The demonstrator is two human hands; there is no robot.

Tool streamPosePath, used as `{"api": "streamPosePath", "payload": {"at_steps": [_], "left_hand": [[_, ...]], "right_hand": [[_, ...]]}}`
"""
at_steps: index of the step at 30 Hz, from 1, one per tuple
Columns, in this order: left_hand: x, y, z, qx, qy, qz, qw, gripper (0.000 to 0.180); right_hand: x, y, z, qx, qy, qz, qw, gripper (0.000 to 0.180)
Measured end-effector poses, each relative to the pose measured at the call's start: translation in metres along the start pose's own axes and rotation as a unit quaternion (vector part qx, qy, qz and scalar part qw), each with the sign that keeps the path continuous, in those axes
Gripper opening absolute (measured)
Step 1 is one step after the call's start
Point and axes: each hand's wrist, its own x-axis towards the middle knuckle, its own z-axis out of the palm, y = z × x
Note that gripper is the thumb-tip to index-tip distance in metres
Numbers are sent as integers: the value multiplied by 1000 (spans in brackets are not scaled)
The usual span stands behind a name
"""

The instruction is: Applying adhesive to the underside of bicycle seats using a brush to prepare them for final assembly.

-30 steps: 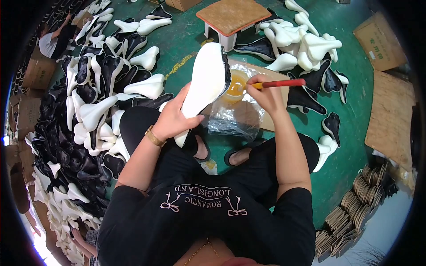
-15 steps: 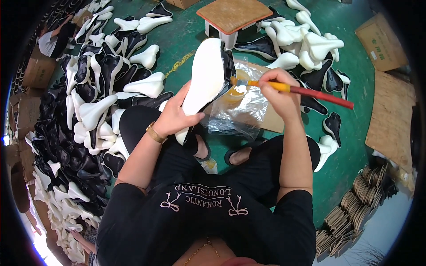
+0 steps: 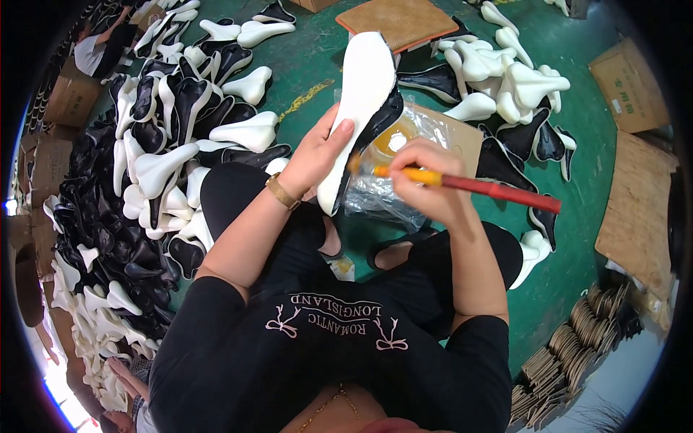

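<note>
My left hand [image 3: 314, 155] grips a bicycle saddle [image 3: 364, 76] of white foam with a black shell, thumb on the white side. The saddle stands tilted, its wide end away from me and its narrow end near my knees. My right hand [image 3: 433, 180] is closed round a paintbrush [image 3: 498, 190] with a red and yellow handle. The brush's tip is at the saddle's black side, near the narrow half; whether it touches is hard to see. Just beyond my right hand, a tub of yellowish liquid [image 3: 393, 136] sits amid clear plastic film [image 3: 382, 198] on cardboard [image 3: 465, 141].
Saddles [image 3: 245, 133] in white and black pile up on the left, above dark shells [image 3: 115, 231]. More saddles [image 3: 530, 83] lie at the far right. A brown-topped stool [image 3: 397, 22] stands ahead. Cardboard boxes [image 3: 628, 86] and stacked brown pieces [image 3: 570, 339] line the right. Other people are at the left edge.
The brush has moved nearer to me along the saddle's black side, from its middle toward the narrow end. My left hand has raised the saddle a little away and to the right.
</note>
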Motion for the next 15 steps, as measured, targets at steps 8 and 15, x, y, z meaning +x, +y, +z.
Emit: {"api": "streamPosePath", "payload": {"at_steps": [8, 15], "left_hand": [[16, -1, 1, -56, 18, -17, 998, 55], [19, 0, 1, -116, 38, -29, 992, 55]], "right_hand": [[0, -5, -1, 3, -21, -42, 999, 7], [1, -11, -4, -11, -27, -23, 999, 7]]}}
